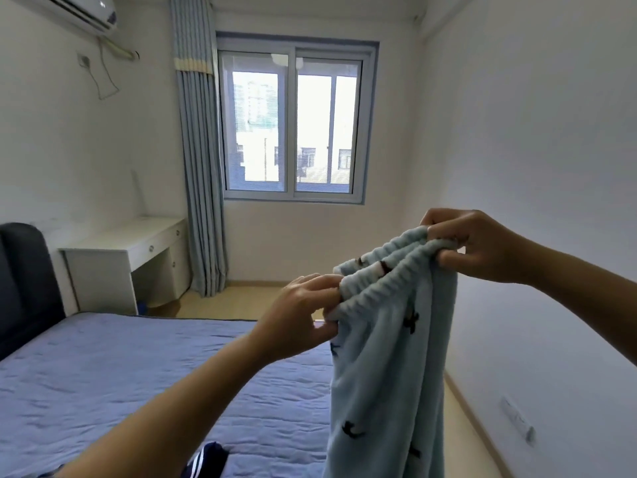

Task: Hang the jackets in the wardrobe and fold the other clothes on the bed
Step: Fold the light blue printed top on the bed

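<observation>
Your left hand [296, 315] and right hand [475, 246] both pinch the ribbed waistband of pale blue fleece trousers [386, 374] (small dark motifs), hanging limp

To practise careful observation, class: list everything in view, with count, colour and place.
fleece trousers: one, pale blue, dark motifs, held up at right
striped garment: one, navy and white, on bed, bottom edge
bed: one, blue sheet, left foreground
headboard: one, dark, far left
desk: one, white, by left wall
curtain: one, grey-blue, left of window
window: one, white-framed, far wall
air conditioner: one, white, top left
left hand: one, grips waistband, lower end
right hand: one, grips waistband, upper end
</observation>
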Motion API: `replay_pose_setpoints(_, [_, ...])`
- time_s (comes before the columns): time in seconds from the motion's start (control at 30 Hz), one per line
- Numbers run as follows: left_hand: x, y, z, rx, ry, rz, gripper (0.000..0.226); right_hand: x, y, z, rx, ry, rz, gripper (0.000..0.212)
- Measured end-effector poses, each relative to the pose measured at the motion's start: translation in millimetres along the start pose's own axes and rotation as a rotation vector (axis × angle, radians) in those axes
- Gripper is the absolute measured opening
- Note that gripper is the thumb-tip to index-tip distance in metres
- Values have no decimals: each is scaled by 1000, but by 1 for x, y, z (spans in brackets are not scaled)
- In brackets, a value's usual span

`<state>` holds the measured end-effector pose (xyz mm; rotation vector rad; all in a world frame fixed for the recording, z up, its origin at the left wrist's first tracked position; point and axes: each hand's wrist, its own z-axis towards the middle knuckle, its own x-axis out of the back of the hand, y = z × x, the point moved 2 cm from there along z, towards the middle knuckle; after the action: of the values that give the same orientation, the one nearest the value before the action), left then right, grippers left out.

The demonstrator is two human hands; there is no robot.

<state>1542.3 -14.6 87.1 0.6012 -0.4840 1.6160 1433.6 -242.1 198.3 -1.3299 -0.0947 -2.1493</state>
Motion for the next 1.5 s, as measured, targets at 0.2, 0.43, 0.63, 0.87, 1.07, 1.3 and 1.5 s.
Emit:
replay_pose_setpoints(0.2, [52,4,30,-209,-439,158,8,3,18,-14,-60,-81,-66,15])
replay_pose_setpoints(0.43, [90,6,64,-241,-637,320,7,4,27,-16,-86,-162,-115,19])
replay_pose_setpoints(0.63, [99,27,80,-193,-720,272,13,5,27,-12,-75,-168,-155,13])
replay_pose_setpoints(0.87, [85,46,76,-190,-687,153,17,0,37,-13,-6,-181,-244,10])
replay_pose_setpoints(1.07, [81,3,78,80,-894,257,37,-1,23,-18,2,-225,-205,21])
replay_pose_setpoints(1.3, [83,-33,89,-24,-852,553,50,-18,-22,-18,-46,-510,75,20])
replay_pose_setpoints(1.5, [118,-73,91,48,-766,666,35,-20,-28,-8,-172,-685,135,18])
